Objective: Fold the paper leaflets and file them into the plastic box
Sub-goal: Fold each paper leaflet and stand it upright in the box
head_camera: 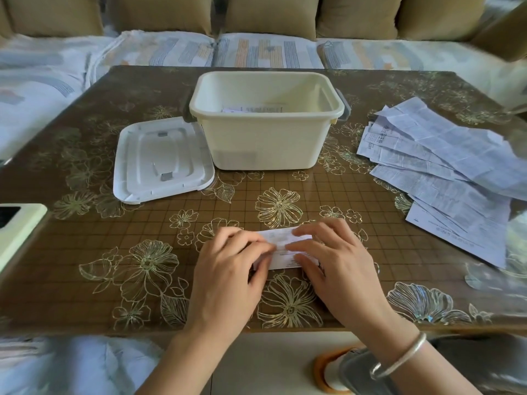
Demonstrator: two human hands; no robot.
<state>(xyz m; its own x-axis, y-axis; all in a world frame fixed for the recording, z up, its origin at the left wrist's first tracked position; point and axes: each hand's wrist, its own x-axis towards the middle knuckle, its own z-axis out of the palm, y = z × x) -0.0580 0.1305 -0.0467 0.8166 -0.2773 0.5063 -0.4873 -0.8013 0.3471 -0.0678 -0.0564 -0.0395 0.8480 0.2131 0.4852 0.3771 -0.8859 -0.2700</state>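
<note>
left hand (231,260) and right hand (333,260), palms down, fingers bent, pinch folded leaflet (282,259) on table (142,223).

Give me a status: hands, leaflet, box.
Left hand and right hand both hold the folded leaflet on the table. Plastic box open, lid beside it, papers inside. Unfolded pile at right, nothing blocking.

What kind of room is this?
Probably a home living room: a sofa with cushions and patterned seat covers runs behind a table with a floral cover, where the left hand and right hand hold a leaflet near a plastic box.
</note>
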